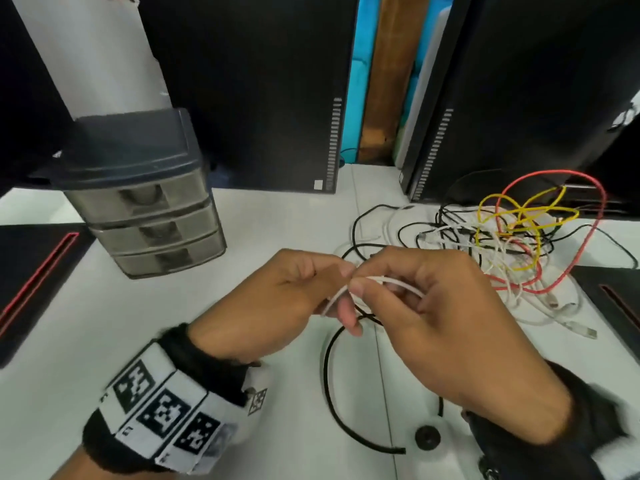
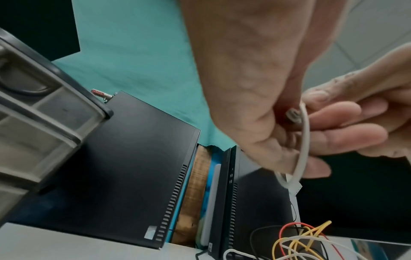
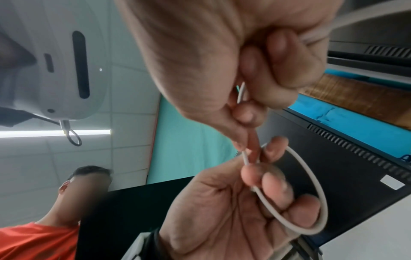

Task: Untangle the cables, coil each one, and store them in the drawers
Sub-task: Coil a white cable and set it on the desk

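Observation:
Both hands meet above the middle of the white table [image 1: 104,341]. My left hand [image 1: 311,289] and right hand [image 1: 433,299] each pinch a thin white cable [image 1: 398,283] between thumb and fingers. In the right wrist view the white cable [image 3: 311,177] forms a small loop around the left hand's fingers [image 3: 275,186]. The left wrist view shows the white cable [image 2: 305,140] and a plug end tucked in the fingers. A tangle of red, yellow, black and white cables [image 1: 519,244] lies at the right. The grey three-drawer unit [image 1: 149,216] stands at the left, drawers closed.
Two black computer towers [image 1: 242,98] [image 1: 519,98] stand along the back. A loose black cable [image 1: 327,368] curves on the table under my hands. Black mats lie at the left [image 1: 34,265] and right [image 1: 616,299] edges. A round black grommet [image 1: 427,436] sits near me.

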Motion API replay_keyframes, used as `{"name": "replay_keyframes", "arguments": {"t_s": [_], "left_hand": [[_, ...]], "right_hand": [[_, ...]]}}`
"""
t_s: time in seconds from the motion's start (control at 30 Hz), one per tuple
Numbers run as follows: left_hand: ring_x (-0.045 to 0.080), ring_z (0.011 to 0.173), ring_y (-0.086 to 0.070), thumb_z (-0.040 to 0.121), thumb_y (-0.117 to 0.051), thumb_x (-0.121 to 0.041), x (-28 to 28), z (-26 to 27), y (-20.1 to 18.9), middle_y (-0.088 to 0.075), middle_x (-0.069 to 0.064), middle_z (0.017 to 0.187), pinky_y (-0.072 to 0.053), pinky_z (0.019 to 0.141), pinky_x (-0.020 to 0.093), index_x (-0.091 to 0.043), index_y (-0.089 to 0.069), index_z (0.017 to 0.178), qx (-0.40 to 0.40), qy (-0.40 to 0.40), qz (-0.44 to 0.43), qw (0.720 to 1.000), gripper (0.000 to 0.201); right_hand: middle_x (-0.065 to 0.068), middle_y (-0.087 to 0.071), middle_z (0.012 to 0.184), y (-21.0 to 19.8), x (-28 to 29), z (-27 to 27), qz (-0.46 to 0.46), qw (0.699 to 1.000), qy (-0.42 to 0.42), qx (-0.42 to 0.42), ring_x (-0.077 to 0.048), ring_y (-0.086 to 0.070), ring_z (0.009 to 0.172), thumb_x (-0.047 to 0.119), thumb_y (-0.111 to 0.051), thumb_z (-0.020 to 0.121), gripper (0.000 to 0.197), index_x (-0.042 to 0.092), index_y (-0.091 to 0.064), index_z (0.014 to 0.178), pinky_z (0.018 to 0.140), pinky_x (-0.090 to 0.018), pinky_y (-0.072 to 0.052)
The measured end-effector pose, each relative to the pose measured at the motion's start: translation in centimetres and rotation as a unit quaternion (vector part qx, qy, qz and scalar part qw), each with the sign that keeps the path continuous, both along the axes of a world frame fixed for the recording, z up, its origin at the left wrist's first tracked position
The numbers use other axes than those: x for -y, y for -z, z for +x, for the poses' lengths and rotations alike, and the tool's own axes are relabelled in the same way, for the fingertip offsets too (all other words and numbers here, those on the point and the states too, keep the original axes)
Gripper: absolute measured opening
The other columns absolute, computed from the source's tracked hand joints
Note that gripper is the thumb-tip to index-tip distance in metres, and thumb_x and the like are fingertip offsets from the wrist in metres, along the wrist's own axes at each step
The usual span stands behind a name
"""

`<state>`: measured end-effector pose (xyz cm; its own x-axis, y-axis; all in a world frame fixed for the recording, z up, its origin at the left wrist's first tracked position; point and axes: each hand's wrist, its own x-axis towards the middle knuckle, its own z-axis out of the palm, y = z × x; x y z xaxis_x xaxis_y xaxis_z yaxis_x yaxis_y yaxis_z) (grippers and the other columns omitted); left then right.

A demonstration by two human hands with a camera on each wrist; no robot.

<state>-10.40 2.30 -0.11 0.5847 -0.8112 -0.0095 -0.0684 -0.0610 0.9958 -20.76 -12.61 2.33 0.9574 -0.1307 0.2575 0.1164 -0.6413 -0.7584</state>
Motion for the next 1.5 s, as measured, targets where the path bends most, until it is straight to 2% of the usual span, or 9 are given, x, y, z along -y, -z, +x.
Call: {"name": "replay_keyframes", "arguments": {"t_s": [0.13,0.27,0.43,0.67,0.87,1.07,1.2,1.33,1.5], "left_hand": [[0.013,0.073,-0.067,0.104,-0.042,-0.033,-0.3,-1.2,-0.6,-0.067,0.004,0.061,-0.048,0.097,0.037,-0.022,-0.071,0.066,-0.013,0.015,0.025,1.0,0.049],[0.02,0.057,-0.061,0.101,-0.048,-0.029,-1.7,-2.4,-0.8,-0.056,0.002,0.059,-0.055,0.09,0.035,-0.016,-0.078,0.085,-0.115,0.013,-0.028,0.993,0.036],[0.03,0.08,-0.073,0.092,-0.057,-0.032,-3.1,-4.2,-0.5,-0.066,0.007,0.069,-0.056,0.084,0.031,-0.013,-0.077,0.088,-0.158,0.055,-0.039,0.985,0.028],[0.014,0.059,-0.064,0.066,-0.083,-0.055,-3.1,-5.5,-0.1,-0.068,0.004,0.073,-0.052,0.057,0.02,-0.012,-0.079,0.092,-0.153,0.043,-0.069,0.985,0.05],[0.017,0.059,-0.059,0.081,-0.071,-0.037,-2.9,-5.6,-0.7,-0.046,-0.002,0.061,-0.056,0.069,0.027,-0.008,-0.076,0.091,-0.228,-0.013,-0.173,0.958,0.031],[0.016,0.063,-0.065,0.094,-0.047,-0.021,-1.3,-7.1,-1.2,-0.047,0.0,0.061,-0.053,0.098,0.042,-0.007,-0.078,0.092,-0.257,-0.074,-0.242,0.933,0.033],[0.018,0.084,-0.072,0.092,-0.048,-0.025,-0.6,-8.0,-0.5,-0.063,-0.003,0.071,-0.056,0.088,0.029,0.002,-0.07,0.096,-0.113,-0.117,-0.212,0.964,0.036],[0.016,0.096,-0.072,0.1,-0.051,-0.032,-1.8,-7.2,-0.4,-0.075,-0.007,0.09,-0.051,0.096,0.044,-0.001,-0.066,0.078,0.155,-0.17,-0.092,0.969,0.041],[0.014,0.071,-0.065,0.098,-0.045,-0.037,-3.7,-7.5,-1.5,-0.065,-0.004,0.063,-0.05,0.084,0.031,-0.005,-0.072,0.087,0.172,-0.044,0.01,0.984,0.043]], "right_hand": [[0.004,-0.052,0.046,-0.3,0.7,-0.4,0.029,0.999,0.012,-0.023,-0.008,-0.036,0.04,0.031,-0.066,0.092,0.021,0.021,-0.072,0.074,0.046,-0.016,-0.032],[-0.011,-0.07,0.071,1.0,1.1,-0.6,0.133,0.991,0.009,0.003,-0.029,-0.061,0.064,0.021,-0.071,0.09,0.014,0.024,-0.077,0.078,0.067,-0.039,-0.052],[-0.024,-0.069,0.085,3.4,-0.6,-3.4,0.175,0.983,0.02,0.054,-0.043,-0.061,0.078,0.027,-0.065,0.095,0.016,0.023,-0.078,0.088,0.074,-0.049,-0.05],[-0.013,-0.067,0.073,4.2,-0.8,-4.9,0.187,0.979,0.031,0.068,-0.029,-0.057,0.067,0.023,-0.061,0.099,0.02,0.021,-0.078,0.089,0.067,-0.04,-0.05],[0.009,-0.076,0.088,5.7,-2.0,-4.3,0.11,0.99,0.02,0.084,-0.005,-0.065,0.073,0.025,-0.054,0.102,0.025,0.03,-0.076,0.112,0.072,-0.03,-0.054],[0.014,-0.069,0.08,6.6,-1.5,-5.5,-0.091,0.992,0.016,0.082,-0.008,-0.063,0.072,0.027,-0.048,0.102,0.022,0.033,-0.069,0.107,0.065,-0.036,-0.053],[0.015,-0.047,0.067,5.9,-2.3,-7.0,-0.175,0.983,-0.033,0.051,-0.007,-0.048,0.062,0.025,-0.046,0.103,0.022,0.023,-0.06,0.086,0.06,-0.033,-0.046],[0.009,-0.049,0.068,3.5,-3.6,-8.6,-0.178,0.977,-0.117,0.012,-0.012,-0.046,0.063,0.035,-0.037,0.105,0.027,0.024,-0.051,0.085,0.064,-0.037,-0.045],[0.023,-0.049,0.066,1.0,-2.0,-9.2,-0.126,0.982,-0.071,0.122,0.0,-0.047,0.06,0.026,-0.053,0.101,0.014,0.027,-0.065,0.095,0.059,-0.017,-0.037]]}}
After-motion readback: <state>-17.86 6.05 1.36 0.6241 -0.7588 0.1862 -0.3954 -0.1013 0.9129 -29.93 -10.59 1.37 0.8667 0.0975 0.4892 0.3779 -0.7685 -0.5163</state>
